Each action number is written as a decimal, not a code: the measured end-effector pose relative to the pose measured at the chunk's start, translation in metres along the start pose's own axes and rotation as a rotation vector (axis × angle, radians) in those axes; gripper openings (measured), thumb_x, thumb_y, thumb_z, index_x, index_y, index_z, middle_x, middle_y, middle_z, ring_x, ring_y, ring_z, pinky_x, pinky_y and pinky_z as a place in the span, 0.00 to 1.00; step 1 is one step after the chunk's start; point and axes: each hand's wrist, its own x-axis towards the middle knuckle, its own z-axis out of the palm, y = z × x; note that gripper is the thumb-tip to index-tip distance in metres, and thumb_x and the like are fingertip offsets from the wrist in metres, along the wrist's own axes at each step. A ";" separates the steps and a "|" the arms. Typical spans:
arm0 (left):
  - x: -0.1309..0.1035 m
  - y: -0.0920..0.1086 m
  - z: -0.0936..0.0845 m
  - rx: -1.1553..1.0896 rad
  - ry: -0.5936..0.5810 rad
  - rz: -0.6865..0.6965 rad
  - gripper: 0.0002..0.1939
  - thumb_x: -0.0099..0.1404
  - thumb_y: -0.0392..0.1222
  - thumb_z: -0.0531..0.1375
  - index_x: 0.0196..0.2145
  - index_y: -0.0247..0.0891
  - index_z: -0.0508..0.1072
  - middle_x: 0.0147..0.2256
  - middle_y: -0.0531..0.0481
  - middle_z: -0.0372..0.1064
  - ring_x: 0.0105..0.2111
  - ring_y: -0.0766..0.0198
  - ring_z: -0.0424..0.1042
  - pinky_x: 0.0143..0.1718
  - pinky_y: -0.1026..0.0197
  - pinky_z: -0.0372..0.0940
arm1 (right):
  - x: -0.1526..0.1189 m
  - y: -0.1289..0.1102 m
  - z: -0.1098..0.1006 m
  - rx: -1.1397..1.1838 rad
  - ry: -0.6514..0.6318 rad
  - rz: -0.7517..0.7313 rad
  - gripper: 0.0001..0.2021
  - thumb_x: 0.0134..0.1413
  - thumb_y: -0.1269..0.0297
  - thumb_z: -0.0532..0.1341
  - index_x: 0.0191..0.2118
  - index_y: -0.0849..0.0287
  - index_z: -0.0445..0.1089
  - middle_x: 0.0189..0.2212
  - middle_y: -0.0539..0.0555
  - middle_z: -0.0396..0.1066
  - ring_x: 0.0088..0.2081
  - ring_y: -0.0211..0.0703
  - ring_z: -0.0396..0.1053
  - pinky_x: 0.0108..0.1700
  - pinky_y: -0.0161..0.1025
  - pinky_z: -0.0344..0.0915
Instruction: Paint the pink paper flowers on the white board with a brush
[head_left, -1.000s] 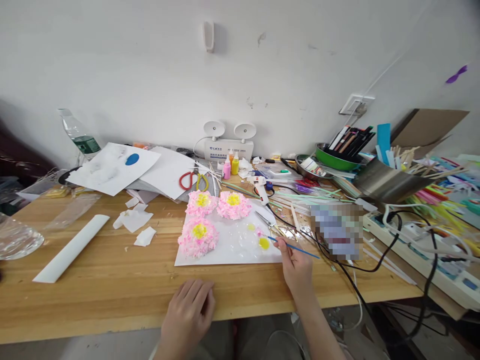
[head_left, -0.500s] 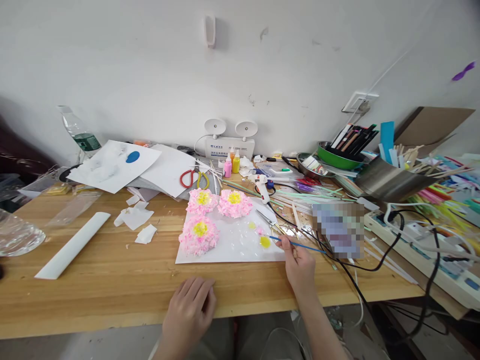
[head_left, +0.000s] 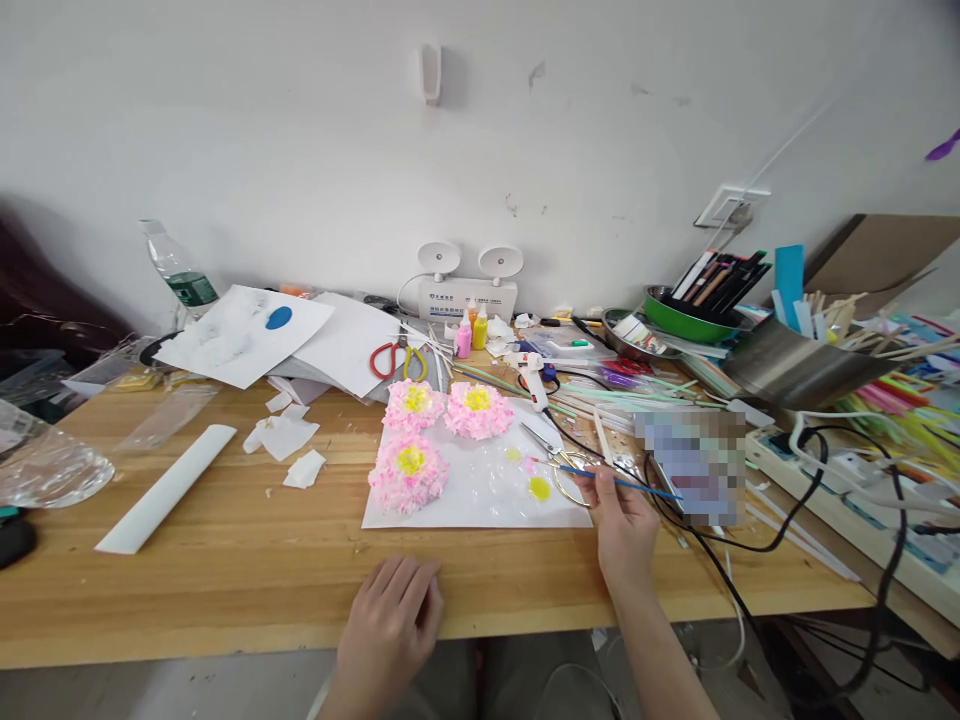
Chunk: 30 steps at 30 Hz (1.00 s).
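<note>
In the head view, my right hand point(head_left: 626, 520) is closed in a pinch on a thin blue paintbrush point(head_left: 581, 473). The brush tip is at a small pink paint spot point(head_left: 529, 466) on the white sheet point(head_left: 480, 510), just above a yellow paint blob point(head_left: 539, 488). Three fluffy pink flowers with yellow centres, the nearest being this flower point(head_left: 409, 485), lie on the sheet's left part. Scissors point(head_left: 559, 455) with gold handles lie beside the brush, partly behind it. My left hand point(head_left: 390, 615) rests on the table's front edge with loosely bent fingers and holds nothing.
A white glue gun point(head_left: 532, 378), its black cable, and paint bottles point(head_left: 472, 335) stand behind the sheet. Right are a blurred-out device point(head_left: 697, 465), a power strip point(head_left: 862, 500) and a metal holder point(head_left: 772, 360). A rolled white paper point(head_left: 169, 488) and scraps lie left.
The brush tip has shifted from beside the yellow blob up to the pink spot. My left hand stays at the table edge. The whole view has moved slightly.
</note>
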 end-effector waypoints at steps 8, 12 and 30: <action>-0.002 0.001 -0.001 -0.002 0.003 -0.017 0.08 0.61 0.30 0.51 0.34 0.37 0.67 0.27 0.51 0.68 0.29 0.62 0.67 0.34 0.59 0.62 | 0.037 -0.040 0.074 -0.170 -0.327 -0.379 0.17 0.55 0.51 0.55 0.36 0.59 0.73 0.31 0.56 0.76 0.34 0.46 0.72 0.37 0.42 0.66; -0.003 0.002 0.000 -0.008 0.014 -0.046 0.08 0.61 0.29 0.50 0.34 0.38 0.67 0.26 0.51 0.67 0.28 0.62 0.67 0.33 0.59 0.62 | 0.059 -0.045 0.115 -0.269 -0.379 -0.464 0.18 0.57 0.52 0.52 0.35 0.59 0.72 0.29 0.55 0.75 0.32 0.45 0.71 0.34 0.40 0.63; -0.001 0.002 0.001 -0.026 0.009 -0.057 0.10 0.59 0.27 0.51 0.34 0.38 0.66 0.26 0.52 0.68 0.28 0.64 0.67 0.33 0.60 0.63 | 0.072 -0.025 0.136 -0.236 -0.502 -0.492 0.14 0.56 0.56 0.52 0.34 0.58 0.71 0.32 0.55 0.74 0.36 0.46 0.69 0.38 0.42 0.63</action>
